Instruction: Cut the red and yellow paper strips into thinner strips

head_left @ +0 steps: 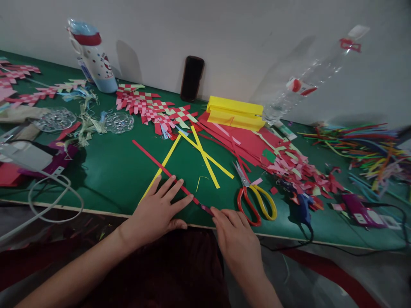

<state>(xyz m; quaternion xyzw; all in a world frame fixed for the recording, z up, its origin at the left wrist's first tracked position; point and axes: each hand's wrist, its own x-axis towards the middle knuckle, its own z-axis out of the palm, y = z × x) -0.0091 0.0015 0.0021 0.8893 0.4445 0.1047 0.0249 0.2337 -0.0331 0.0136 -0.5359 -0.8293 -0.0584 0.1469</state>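
My left hand point(160, 209) lies open on the green table, fingers spread over a long red paper strip point(149, 156). That strip slants across a yellow paper strip point(167, 158). At the strip's near end, my right hand point(236, 229) is closed in a pinch on a slim purple thing point(206, 208); its kind is unclear, and most of it is hidden by the fingers. Two more yellow strips point(203, 153) lie crossed beyond my hands. Scissors point(247, 188) with one red and one yellow handle rest just right of my right hand.
Folded yellow paper point(236, 113) and red sheets point(221, 139) lie at the back, near a phone point(192, 78) and plastic bottle point(305, 85). Woven paper pieces point(150, 107) and a flask point(96, 60) stand left. Paper scraps point(298, 167) and a cable point(346, 254) lie right.
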